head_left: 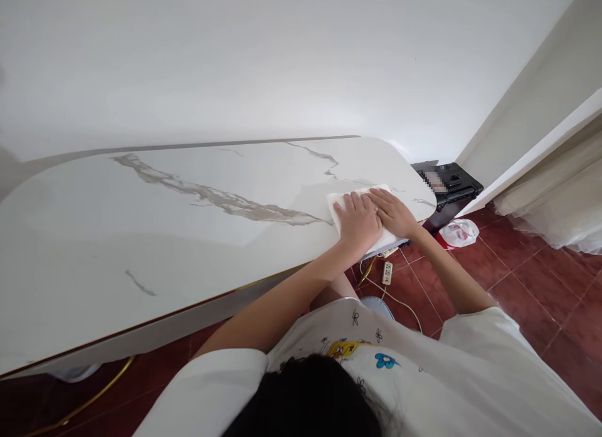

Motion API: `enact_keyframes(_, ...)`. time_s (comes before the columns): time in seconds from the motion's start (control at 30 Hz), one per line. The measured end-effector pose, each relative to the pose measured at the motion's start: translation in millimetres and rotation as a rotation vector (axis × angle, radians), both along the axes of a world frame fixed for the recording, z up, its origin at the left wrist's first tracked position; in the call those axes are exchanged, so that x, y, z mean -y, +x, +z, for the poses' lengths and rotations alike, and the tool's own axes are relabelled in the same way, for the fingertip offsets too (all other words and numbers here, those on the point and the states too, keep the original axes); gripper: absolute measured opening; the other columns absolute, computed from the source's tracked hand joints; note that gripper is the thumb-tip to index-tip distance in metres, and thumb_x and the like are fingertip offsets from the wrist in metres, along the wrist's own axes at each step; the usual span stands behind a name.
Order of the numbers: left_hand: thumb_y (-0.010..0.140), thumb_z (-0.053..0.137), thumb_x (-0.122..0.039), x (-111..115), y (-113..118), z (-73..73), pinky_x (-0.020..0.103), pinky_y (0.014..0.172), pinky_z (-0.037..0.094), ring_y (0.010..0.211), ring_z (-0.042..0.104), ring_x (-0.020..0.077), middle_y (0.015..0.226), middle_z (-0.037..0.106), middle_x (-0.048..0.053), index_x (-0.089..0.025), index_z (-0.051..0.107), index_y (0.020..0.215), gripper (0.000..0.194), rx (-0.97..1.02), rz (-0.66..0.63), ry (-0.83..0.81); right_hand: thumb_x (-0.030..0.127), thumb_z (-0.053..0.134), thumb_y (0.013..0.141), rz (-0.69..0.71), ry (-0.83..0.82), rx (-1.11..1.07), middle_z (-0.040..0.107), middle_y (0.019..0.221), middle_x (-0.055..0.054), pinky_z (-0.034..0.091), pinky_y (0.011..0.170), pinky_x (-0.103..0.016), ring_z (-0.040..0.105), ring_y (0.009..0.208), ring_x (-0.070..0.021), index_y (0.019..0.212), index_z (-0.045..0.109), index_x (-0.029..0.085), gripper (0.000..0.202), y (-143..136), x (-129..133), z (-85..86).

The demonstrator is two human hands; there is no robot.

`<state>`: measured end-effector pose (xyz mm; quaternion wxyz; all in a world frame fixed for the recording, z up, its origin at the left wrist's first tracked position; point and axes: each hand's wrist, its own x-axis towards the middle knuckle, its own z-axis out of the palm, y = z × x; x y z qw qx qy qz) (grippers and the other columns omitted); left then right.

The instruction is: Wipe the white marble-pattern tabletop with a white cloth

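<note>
A folded white cloth (337, 202), which could also be paper, lies flat on the marble-patterned tabletop (188, 249) near its right end. On top of it rests my left hand (361, 221), palm down with the fingers laid flat. My right hand (394, 212) lies beside it, touching it, its fingers stretched out over the cloth's far right part. Both hands press the cloth from above rather than grip it. The cloth's middle is hidden under them.
A white wall (235, 61) runs along the table's back edge. Beyond the right end stands a black case (454, 183). On the red tiled floor (531, 280) are a power strip (386, 273) with its cable and a bin with a white bag (458, 233). A pale curtain (555, 192) hangs at right.
</note>
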<state>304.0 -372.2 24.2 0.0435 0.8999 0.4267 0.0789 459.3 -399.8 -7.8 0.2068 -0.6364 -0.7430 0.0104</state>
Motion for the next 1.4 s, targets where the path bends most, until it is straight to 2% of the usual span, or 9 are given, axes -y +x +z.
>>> enact_keyframes(0.33,0.098,0.027,-0.031,3.8,24.6,1.7,0.064,0.115,0.024,0.147,0.024,0.0394,0.158,0.03,0.023,-0.004,0.031,0.151,0.06,-0.007,-0.038,-0.031,0.032,0.031,0.098,-0.02,-0.049,-0.007,0.046,0.154,-0.001,0.025,0.124,-0.052,0.034,0.146,-0.0216,0.149,0.042,0.025,0.052,22.8,6.7,6.5)
enact_keyframes(0.57,0.096,0.029,-0.031,-13.9,29.5,6.9,0.065,0.114,0.023,0.146,0.024,0.0397,0.158,0.03,0.024,-0.003,0.031,0.15,0.06,-0.015,-0.074,-0.068,0.029,0.032,0.096,-0.063,-0.046,0.007,0.047,0.152,-0.001,0.026,0.123,-0.053,0.035,0.145,-0.0229,0.146,0.046,0.026,0.052,30.4,-12.9,1.9)
enact_keyframes(0.83,0.095,0.028,-0.029,-67.2,44.8,4.6,0.064,0.114,0.022,0.143,0.028,0.038,0.152,0.037,0.023,-0.007,0.039,0.145,0.055,0.076,-0.017,-0.07,0.026,0.032,0.093,-0.079,-0.072,0.006,0.047,0.152,-0.004,0.024,0.123,-0.049,0.036,0.145,-0.0228,0.144,0.047,0.022,0.053,46.3,-75.9,1.0)
enact_keyframes(0.97,0.095,0.028,-0.03,-96.9,51.3,3.0,0.064,0.113,0.022,0.142,0.028,0.0381,0.152,0.037,0.024,-0.008,0.041,0.143,0.054,0.093,0.0,-0.074,0.025,0.034,0.09,-0.093,-0.075,-0.02,0.049,0.15,-0.005,0.027,0.121,-0.049,0.037,0.143,-0.0236,0.14,0.051,0.02,0.053,50.2,-110.5,2.2)
enact_keyframes(1.1,0.096,0.027,-0.031,-128.6,55.7,1.5,0.063,0.114,0.021,0.141,0.03,0.0356,0.151,0.04,0.02,-0.013,0.042,0.142,0.052,0.1,0.008,-0.07,0.022,0.035,0.088,-0.137,-0.084,-0.044,0.049,0.151,-0.006,0.03,0.119,-0.048,0.039,0.142,-0.0251,0.138,0.053,0.018,0.053,51.4,-140.8,4.0)
enact_keyframes(1.27,0.096,0.025,-0.031,-169.0,60.7,-1.8,0.068,0.113,0.019,0.142,0.029,0.0363,0.15,0.041,0.018,-0.017,0.044,0.14,0.05,0.124,0.018,-0.065,0.021,0.035,0.087,-0.119,-0.062,-0.058,0.052,0.148,-0.005,0.035,0.115,-0.051,0.042,0.139,-0.026,0.137,0.053,0.02,0.053,52.3,-177.8,6.4)
enact_keyframes(1.4,0.097,0.023,-0.03,-198.2,61.8,-0.5,0.067,0.112,0.023,0.143,0.029,0.0349,0.151,0.04,0.018,-0.017,0.042,0.141,0.05,0.094,0.01,-0.077,0.018,0.034,0.086,-0.109,-0.053,-0.057,0.054,0.146,-0.007,0.036,0.115,-0.049,0.045,0.136,-0.0261,0.135,0.055,0.017,0.053,51.5,-206.7,8.0)
